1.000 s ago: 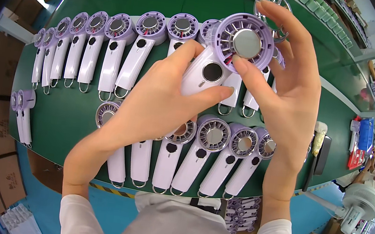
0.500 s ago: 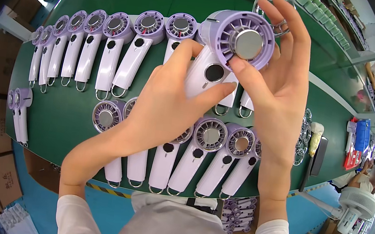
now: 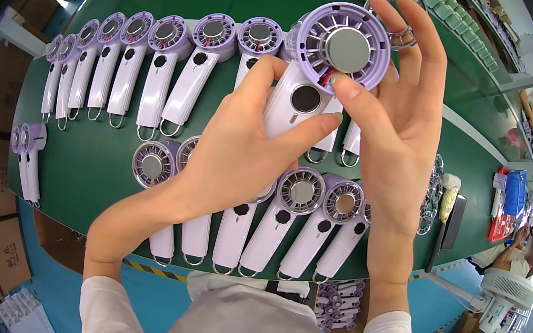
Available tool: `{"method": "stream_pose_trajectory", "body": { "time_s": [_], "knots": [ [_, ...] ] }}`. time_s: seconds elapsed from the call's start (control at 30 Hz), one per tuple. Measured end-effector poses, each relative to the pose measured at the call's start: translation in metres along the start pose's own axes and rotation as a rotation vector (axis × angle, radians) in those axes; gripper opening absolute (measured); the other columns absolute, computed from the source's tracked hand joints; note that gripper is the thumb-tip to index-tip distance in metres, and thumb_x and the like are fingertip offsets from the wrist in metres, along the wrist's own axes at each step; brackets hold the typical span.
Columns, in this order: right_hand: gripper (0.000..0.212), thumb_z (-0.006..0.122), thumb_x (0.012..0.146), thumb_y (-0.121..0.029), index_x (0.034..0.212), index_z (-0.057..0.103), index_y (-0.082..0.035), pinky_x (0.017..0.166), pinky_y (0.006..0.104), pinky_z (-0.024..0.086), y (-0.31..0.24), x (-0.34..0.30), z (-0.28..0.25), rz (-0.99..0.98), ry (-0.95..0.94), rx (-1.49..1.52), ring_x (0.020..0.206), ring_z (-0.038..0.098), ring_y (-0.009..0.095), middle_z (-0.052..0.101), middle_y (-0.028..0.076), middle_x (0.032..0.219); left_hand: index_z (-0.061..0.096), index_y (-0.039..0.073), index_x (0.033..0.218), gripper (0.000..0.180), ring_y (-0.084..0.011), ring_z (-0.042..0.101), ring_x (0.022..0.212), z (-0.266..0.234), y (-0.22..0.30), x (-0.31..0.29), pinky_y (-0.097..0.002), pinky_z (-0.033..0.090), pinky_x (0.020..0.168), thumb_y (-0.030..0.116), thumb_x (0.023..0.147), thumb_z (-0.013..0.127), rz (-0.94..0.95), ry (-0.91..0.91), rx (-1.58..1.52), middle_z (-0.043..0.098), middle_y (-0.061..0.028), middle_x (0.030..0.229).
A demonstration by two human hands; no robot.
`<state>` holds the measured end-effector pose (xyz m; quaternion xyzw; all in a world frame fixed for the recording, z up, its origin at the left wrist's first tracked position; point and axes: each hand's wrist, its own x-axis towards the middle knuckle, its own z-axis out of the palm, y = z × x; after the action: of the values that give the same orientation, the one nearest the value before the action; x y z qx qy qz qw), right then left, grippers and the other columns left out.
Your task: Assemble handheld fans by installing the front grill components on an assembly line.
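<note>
A lilac handheld fan is tilted up in my left hand, whose fingers and thumb close round its white handle just below the head. The fan's round head has no front cover; a silver disc, dark spokes and red wires show inside. My right hand sets its thumb tip at the lower edge of the opening, beside the wires. Behind the head, its raised fingers hold a chrome ring grille, partly hidden by them. Where the left fingertips rest behind the handle is hidden.
Several similar fans stand in a back row and a front row on the green table. Chrome grilles and a black tool lie at right. Co-workers sit beyond, near a white pedestal fan.
The held fan's head has turned to face me more and risen slightly. My right thumb has shifted a little, and the red wires now show beside it.
</note>
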<state>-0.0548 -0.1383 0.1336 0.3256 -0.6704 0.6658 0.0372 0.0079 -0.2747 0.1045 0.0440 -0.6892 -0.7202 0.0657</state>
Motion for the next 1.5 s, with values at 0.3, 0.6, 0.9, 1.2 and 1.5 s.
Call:
{"method": "stream_pose_trajectory", "body": {
  "time_s": [0.3,0.6,0.9,1.2,1.5],
  "knots": [
    [0.077,0.066,0.079,0.011,0.148,0.035,-0.003,0.106,0.0354,0.044,0.006,0.007,0.01,0.001,0.009,-0.001,0.127,0.05,0.022,0.041,0.017,0.148,0.048,-0.004,0.111,0.038,-0.0167,0.067,0.069,0.004,-0.005,-0.002,-0.032,0.052,0.058,0.012,0.088,0.074,0.041,0.022,0.055,0.07,-0.0139,0.088],
    [0.076,0.065,0.079,0.011,0.148,0.035,-0.003,0.106,0.0355,0.044,0.003,-0.005,-0.005,0.009,0.02,0.006,0.128,0.05,0.022,0.041,0.017,0.148,0.048,-0.002,0.109,0.038,-0.0163,0.066,0.065,0.002,-0.005,-0.001,-0.0311,0.051,0.055,0.014,0.088,0.076,0.091,0.047,0.18,0.069,-0.0125,0.083],
    [0.076,0.065,0.079,0.011,0.147,0.035,-0.003,0.107,0.0355,0.043,0.005,-0.003,-0.007,0.009,0.026,0.011,0.128,0.05,0.022,0.041,0.017,0.147,0.049,-0.001,0.106,0.036,-0.0091,0.06,0.056,0.003,-0.003,0.0,-0.0267,0.047,0.048,0.017,0.089,0.075,-0.019,0.012,0.054,0.066,-0.0069,0.079],
    [0.075,0.065,0.079,0.011,0.147,0.035,-0.002,0.107,0.0355,0.043,0.006,-0.004,-0.004,0.007,0.027,0.013,0.129,0.049,0.022,0.041,0.017,0.147,0.047,-0.002,0.107,0.037,-0.0134,0.063,0.061,0.005,-0.011,-0.002,-0.0299,0.048,0.051,0.014,0.089,0.074,0.045,0.029,0.041,0.067,-0.0105,0.08],
    [0.074,0.064,0.079,0.011,0.147,0.035,-0.002,0.107,0.0356,0.043,0.007,-0.002,0.006,0.006,0.023,0.012,0.129,0.049,0.022,0.042,0.017,0.147,0.048,-0.003,0.11,0.038,-0.0216,0.068,0.065,0.011,-0.013,-0.005,-0.0328,0.051,0.057,0.012,0.088,0.075,0.114,0.091,0.128,0.069,-0.0166,0.084]
  ]
}}
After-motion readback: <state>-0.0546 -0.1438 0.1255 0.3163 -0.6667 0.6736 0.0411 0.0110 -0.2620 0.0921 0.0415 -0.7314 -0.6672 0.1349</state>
